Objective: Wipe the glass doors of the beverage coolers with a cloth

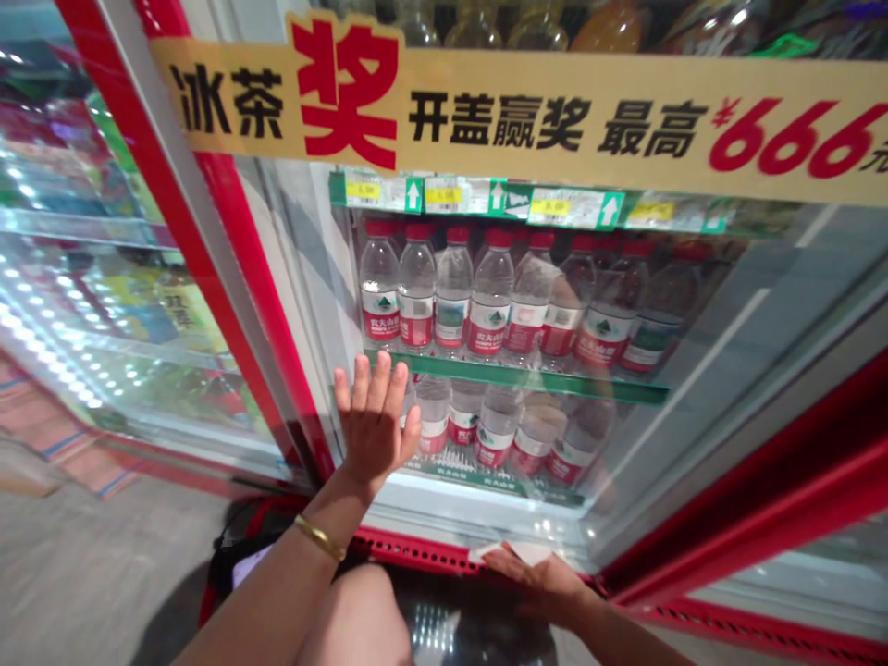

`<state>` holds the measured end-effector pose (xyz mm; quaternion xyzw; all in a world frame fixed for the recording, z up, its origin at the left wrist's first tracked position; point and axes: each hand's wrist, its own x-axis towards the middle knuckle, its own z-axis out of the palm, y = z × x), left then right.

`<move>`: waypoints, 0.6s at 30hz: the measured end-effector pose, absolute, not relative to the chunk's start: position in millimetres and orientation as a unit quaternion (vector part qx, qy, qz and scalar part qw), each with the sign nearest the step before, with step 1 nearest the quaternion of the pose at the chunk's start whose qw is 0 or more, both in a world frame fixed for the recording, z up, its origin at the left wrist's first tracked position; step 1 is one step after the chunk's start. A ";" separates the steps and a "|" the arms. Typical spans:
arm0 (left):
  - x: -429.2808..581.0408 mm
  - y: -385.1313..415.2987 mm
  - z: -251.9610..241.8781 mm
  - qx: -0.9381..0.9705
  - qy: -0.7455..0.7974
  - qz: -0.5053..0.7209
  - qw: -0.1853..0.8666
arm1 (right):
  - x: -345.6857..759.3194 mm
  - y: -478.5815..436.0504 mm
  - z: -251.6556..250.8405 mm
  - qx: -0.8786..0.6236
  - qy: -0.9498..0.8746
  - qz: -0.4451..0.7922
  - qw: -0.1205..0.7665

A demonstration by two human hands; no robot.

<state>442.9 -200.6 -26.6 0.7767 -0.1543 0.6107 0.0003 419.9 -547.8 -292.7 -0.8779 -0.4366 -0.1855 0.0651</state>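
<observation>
My left hand (375,421), with a gold bangle on the wrist, is stretched flat with fingers apart against the glass door (721,388) of a red drinks fridge. Behind the glass stand two shelves of clear water bottles (489,291) with red caps and red labels. My right hand (545,578) lies low at the fridge's bottom edge, pressing on a white cloth or paper (517,553) on the red base grille (416,553). Its fingers are partly hidden.
A yellow banner (555,116) with large red and black characters crosses the top of the door. A second lit fridge (104,277) with colourful drinks stands at the left. Grey floor (83,573) lies lower left; my knee (361,615) is in the foreground.
</observation>
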 end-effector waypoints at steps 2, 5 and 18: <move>436.6 -200.8 -44.4 0.789 -0.160 0.593 -0.009 | 417.5 -551.3 -286.0 -0.852 -0.481 -0.203 0.042; 414.4 -197.4 -98.5 0.811 -0.211 0.543 -0.046 | 415.9 -483.1 -286.2 -0.818 -0.525 -0.235 0.007; 419.4 -126.4 -302.9 0.806 -0.303 0.475 -0.182 | 444.0 -568.5 -160.7 -0.762 -0.463 -0.431 -0.136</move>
